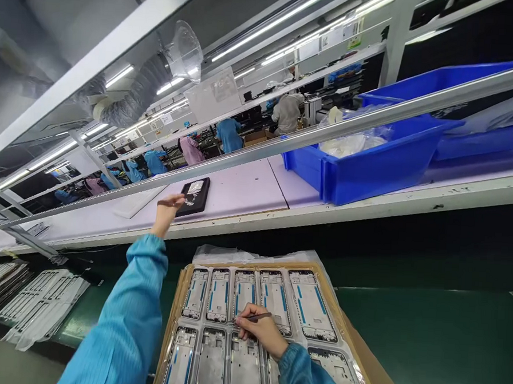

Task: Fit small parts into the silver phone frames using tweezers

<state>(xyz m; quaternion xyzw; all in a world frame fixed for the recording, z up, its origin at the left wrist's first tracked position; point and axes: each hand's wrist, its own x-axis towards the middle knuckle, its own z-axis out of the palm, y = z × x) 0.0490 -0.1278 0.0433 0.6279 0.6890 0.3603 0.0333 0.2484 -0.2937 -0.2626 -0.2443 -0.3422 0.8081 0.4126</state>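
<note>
The right hand (260, 328) is pinching a thin dark tool (261, 316), whose tip is hovering over the clear tray (296, 326) near the gap between its 2 visible rows of phone frames (315, 304). The left hand (167, 211) is hovering beside a black tray (202, 198) on the counter (243, 185), its fingers curling close together; whether they are gripping anything, I cannot tell. Small pale pieces (190, 200) are lying in that black tray, just beyond the fingertips.

As for progress, all 5 upper frames are showing blue strips (301, 304), and so is the leftmost lower one. The 2 lower frames next to it are showing none. The sleeve (311, 378) is covering much of the last 2 (so their state is staying uncertain). Judging by the strips alone, 6 frames are looking further along and at least 2 are looking barer, while the pieces in the black tray are suggesting unfinished work.
</note>
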